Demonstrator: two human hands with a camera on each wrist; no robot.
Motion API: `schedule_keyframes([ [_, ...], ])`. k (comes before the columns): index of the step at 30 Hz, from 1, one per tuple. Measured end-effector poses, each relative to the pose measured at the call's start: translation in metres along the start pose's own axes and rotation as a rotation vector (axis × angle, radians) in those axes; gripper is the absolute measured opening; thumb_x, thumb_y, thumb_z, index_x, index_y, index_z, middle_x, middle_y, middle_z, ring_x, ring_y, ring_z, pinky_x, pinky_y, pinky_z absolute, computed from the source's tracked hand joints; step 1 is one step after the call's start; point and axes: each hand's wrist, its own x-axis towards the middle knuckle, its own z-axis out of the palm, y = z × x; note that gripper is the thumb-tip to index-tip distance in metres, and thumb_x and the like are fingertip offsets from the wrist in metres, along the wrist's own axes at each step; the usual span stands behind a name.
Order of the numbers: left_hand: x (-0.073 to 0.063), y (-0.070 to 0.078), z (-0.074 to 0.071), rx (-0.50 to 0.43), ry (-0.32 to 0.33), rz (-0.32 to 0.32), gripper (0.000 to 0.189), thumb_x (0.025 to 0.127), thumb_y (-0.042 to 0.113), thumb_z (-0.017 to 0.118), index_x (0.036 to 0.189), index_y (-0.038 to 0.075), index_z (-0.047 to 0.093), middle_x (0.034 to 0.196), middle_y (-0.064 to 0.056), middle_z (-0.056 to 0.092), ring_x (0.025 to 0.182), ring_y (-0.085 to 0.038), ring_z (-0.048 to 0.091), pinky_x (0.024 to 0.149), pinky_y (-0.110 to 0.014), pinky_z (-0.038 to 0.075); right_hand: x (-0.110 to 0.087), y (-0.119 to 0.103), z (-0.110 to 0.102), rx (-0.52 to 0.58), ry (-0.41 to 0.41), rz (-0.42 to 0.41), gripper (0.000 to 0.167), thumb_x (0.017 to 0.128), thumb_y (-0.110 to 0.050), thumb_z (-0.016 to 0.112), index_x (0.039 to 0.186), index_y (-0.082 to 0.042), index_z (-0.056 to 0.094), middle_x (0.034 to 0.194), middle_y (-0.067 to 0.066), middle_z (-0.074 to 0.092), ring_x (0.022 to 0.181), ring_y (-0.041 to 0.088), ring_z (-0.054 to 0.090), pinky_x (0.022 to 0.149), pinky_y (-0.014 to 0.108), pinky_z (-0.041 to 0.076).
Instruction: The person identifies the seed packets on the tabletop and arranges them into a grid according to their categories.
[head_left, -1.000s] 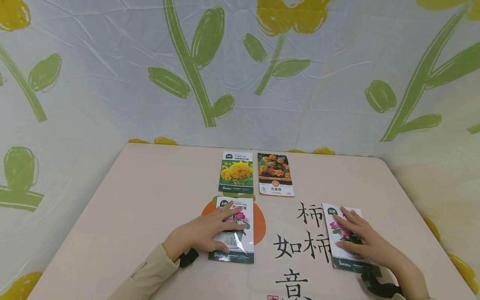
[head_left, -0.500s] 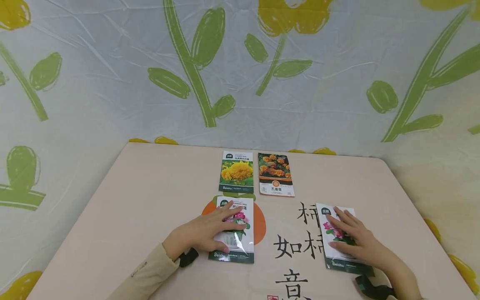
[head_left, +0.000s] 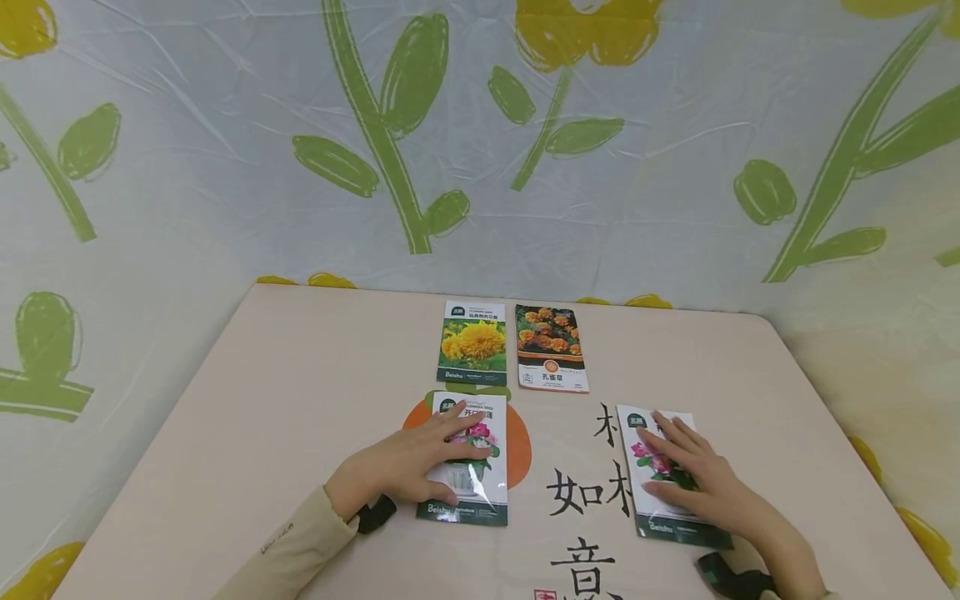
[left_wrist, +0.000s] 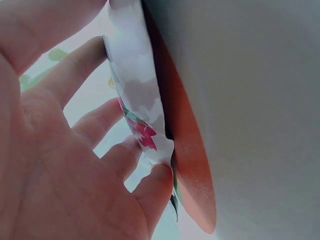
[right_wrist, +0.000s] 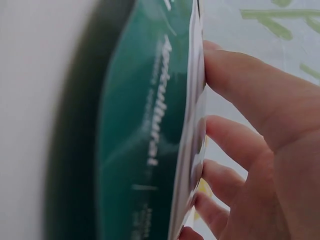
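Observation:
In the head view my left hand (head_left: 416,460) rests with spread fingers on a white seed packet (head_left: 471,504) showing pink flowers and a green bottom band. My right hand (head_left: 708,479) lies across a similar pink-flower packet (head_left: 656,500) at the right, its fingertips pressing the face. The left wrist view shows the fingertips touching the surface of the left packet (left_wrist: 137,85). From the right wrist, the green lower end of the right packet (right_wrist: 145,125) fills the middle, with thumb and fingertips against its face. Part of each packet is covered by the hand.
Behind lie two more seed packets: one with a yellow flower (head_left: 474,342), one with orange marigolds (head_left: 551,346). The pale table mat (head_left: 300,383) bears a printed orange persimmon (head_left: 519,446) and black characters (head_left: 573,492). A flower-printed curtain (head_left: 600,225) stands behind the table.
My right hand has slid its packet to the left along the mat, covering more of the printed characters. The left hand and its packet have stayed in place.

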Motion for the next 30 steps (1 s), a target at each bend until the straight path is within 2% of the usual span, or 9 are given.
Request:
schedule_keyframes([
  [10, 0.001, -0.001, 0.003, -0.006, 0.005, 0.004, 0.067, 0.086, 0.045, 0.073, 0.147, 0.046, 0.044, 0.166, 0.011, 0.011, 0.153, -0.023, 0.001, 0.112, -0.059, 0.030, 0.003, -0.005, 0.003, -0.019, 0.001, -0.038, 0.069, 0.082, -0.031, 0.079, 0.145, -0.026, 0.053, 0.161, 0.006, 0.030, 0.141, 0.052, 0.024, 0.086, 0.086, 0.024],
  [18, 0.000, 0.000, 0.005, 0.007, 0.007, -0.004, 0.067, 0.086, 0.045, 0.073, 0.147, 0.045, 0.045, 0.166, 0.010, 0.011, 0.153, -0.024, 0.001, 0.113, -0.058, 0.030, 0.007, -0.011, 0.006, -0.036, -0.039, -0.020, 0.068, 0.083, -0.036, 0.078, 0.145, -0.023, 0.053, 0.157, 0.017, 0.035, 0.140, 0.053, 0.024, 0.088, 0.086, 0.023],
  [22, 0.000, 0.001, 0.005, 0.010, 0.006, -0.009, 0.067, 0.086, 0.045, 0.073, 0.147, 0.045, 0.045, 0.166, 0.010, 0.012, 0.153, -0.024, 0.002, 0.112, -0.058, 0.031, 0.010, -0.014, 0.008, -0.041, -0.058, -0.008, 0.068, 0.084, -0.039, 0.077, 0.145, -0.024, 0.052, 0.157, 0.017, 0.034, 0.141, 0.051, 0.022, 0.090, 0.086, 0.022],
  [30, 0.001, 0.001, 0.006, 0.012, 0.010, -0.012, 0.067, 0.086, 0.044, 0.073, 0.147, 0.045, 0.045, 0.166, 0.009, 0.012, 0.153, -0.024, 0.002, 0.111, -0.058, 0.032, 0.015, -0.020, 0.014, -0.038, -0.044, -0.034, 0.067, 0.084, -0.039, 0.077, 0.145, -0.023, 0.053, 0.156, 0.019, 0.035, 0.140, 0.052, 0.024, 0.091, 0.085, 0.023],
])
